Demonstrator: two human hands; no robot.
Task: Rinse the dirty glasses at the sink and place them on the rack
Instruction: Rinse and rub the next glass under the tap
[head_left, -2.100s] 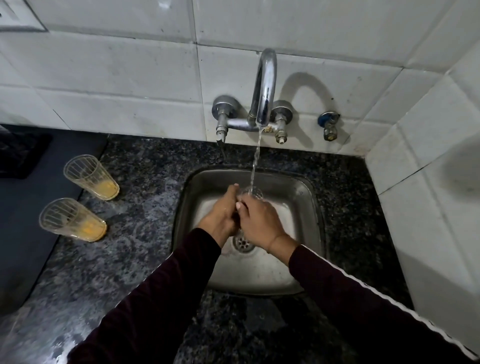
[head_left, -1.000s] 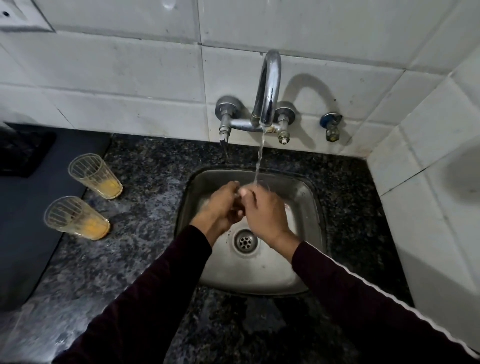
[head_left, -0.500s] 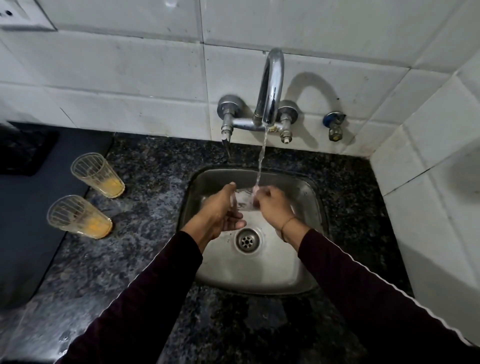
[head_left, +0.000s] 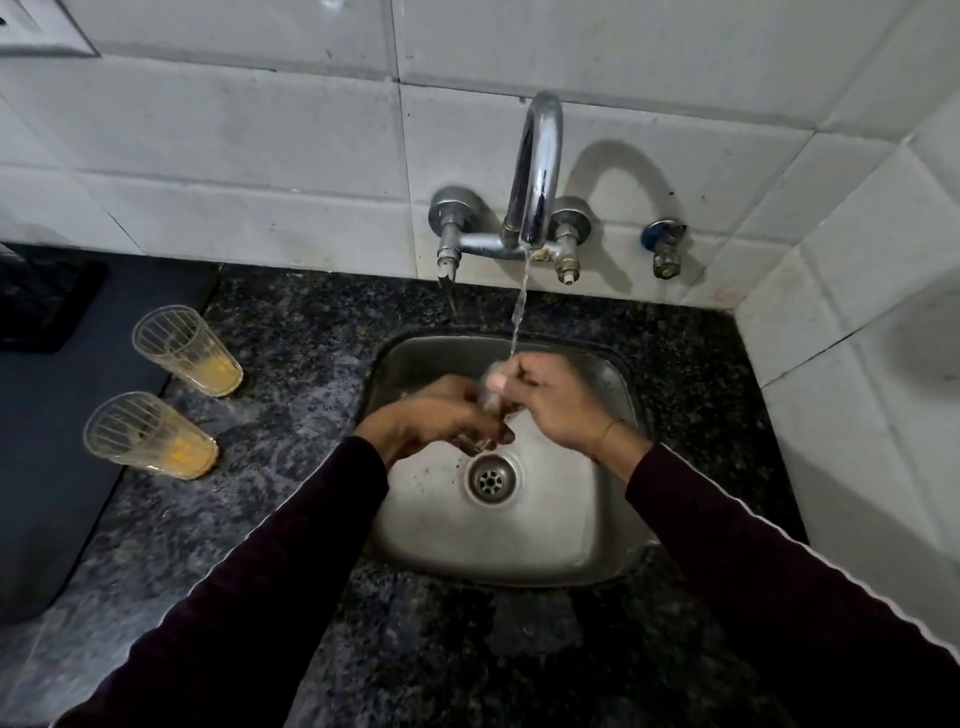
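Here, a clear glass (head_left: 488, 400) is held between both hands over the sink (head_left: 519, 551), just under the water stream (head_left: 519, 306) from the tap (head_left: 537, 171). The glass is blurred and mostly hidden by fingers; whether it is upright or tilted cannot be told. The left hand (head_left: 441, 415) is wrapped round its lower part, fingers curled beneath & closed on it. The right hand (head_left: 550, 400) is closed on the upper part near the rim, fingertips (head_left: 497, 382) pressed at the rim, right where the stream lands. The drain (head_left: 490, 480) is seen just below the hands, uncovered. Both forearms are covered in dark sleeves (head_left: 291, 561), with a thin band (head_left: 609, 431) seen at the right wrist.

To the left, on the speckled dark granite counter (head_left: 291, 353), two more dirty glasses are stood, well apart from the sink: a far glass (head_left: 187, 351) and a near glass (head_left: 148, 436), each ribbed, w/ orange residue at the bottom. Both are set near the edge of a dark mat (head_left: 62, 415). Nothing is placed between them and the basin.

Behind the sink, a white tiled wall (head_left: 234, 130) is seen; the tap's two valve knobs are mounted on it, and a separate small valve w/ a blue cap (head_left: 664, 247) is fixed to the right. A rack is not made out in this view.
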